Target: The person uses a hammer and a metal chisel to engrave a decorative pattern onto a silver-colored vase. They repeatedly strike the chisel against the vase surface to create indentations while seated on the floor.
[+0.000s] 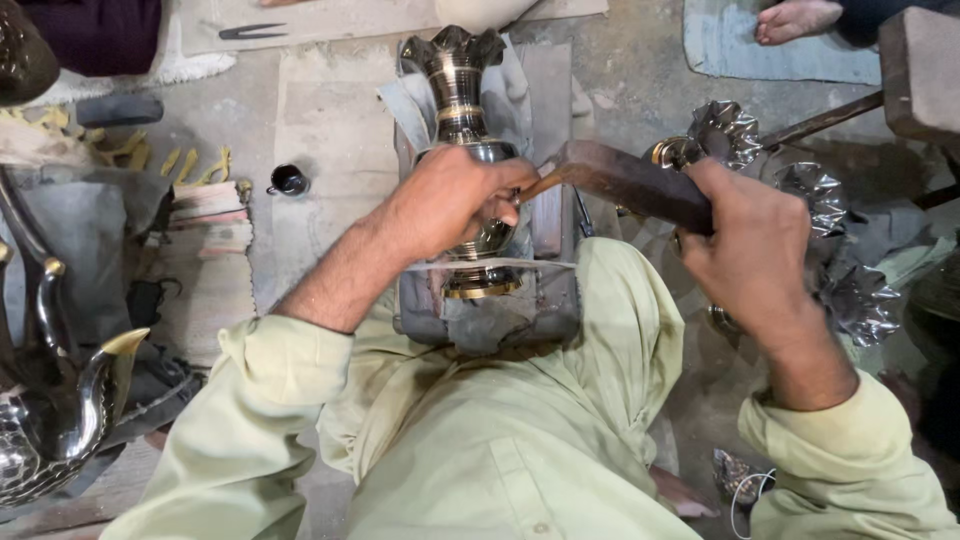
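A shiny brass and silver vase [460, 85] with a scalloped mouth lies on a padded grey block [545, 300] in front of me. My left hand [455, 195] is closed over the vase's round belly and pinches a thin chisel against it. My right hand [745, 245] grips a dark wooden mallet [625, 180], whose head is at the chisel's end. The vase's foot ring [482, 285] shows below my left hand.
Several scalloped metal vase tops [825, 200] lie at the right. A curved metal spout piece [70, 400] stands at the left. A small black pot [289, 179] sits on the floor. Another person's bare foot [795, 20] rests on a mat at top right.
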